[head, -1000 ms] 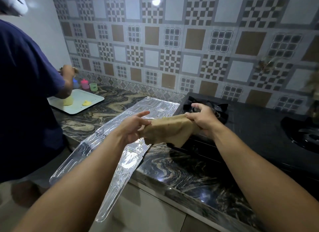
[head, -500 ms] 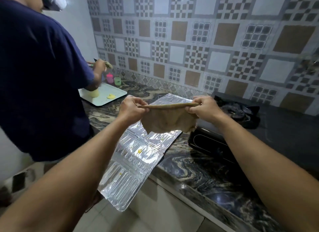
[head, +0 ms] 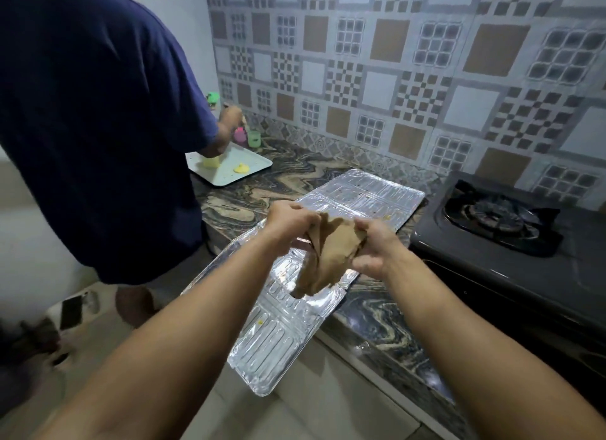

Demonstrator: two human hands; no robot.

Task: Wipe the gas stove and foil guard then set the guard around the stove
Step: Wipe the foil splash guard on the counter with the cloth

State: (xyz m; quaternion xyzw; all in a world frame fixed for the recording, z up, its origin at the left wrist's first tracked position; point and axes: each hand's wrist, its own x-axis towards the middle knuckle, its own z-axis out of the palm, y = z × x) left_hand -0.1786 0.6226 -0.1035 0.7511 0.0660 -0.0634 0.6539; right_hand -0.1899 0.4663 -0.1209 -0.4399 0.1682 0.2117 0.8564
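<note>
- We have the brown cloth bunched between our two hands: our left hand has its fingers curled round one end, and our right hand has its fingers clamped on the other
- We hold the cloth in the air above the foil guard, not touching it as far as we can tell
- The foil guard lies flat and unfolded on the marbled countertop, its far end near the back wall and its near end hanging out over the front edge
- Small yellow specks show on the foil, so we judge its wiping unfinished or not yet begun
- The gas stove sits at the right end of the countertop, just beside the guard; whether it is already wiped we cannot tell from its dark surface
- Setting the guard upright around the stove is clearly not yet done
- At the left end of the countertop another person in a dark blue shirt works over a white tray, apart from our job
</note>
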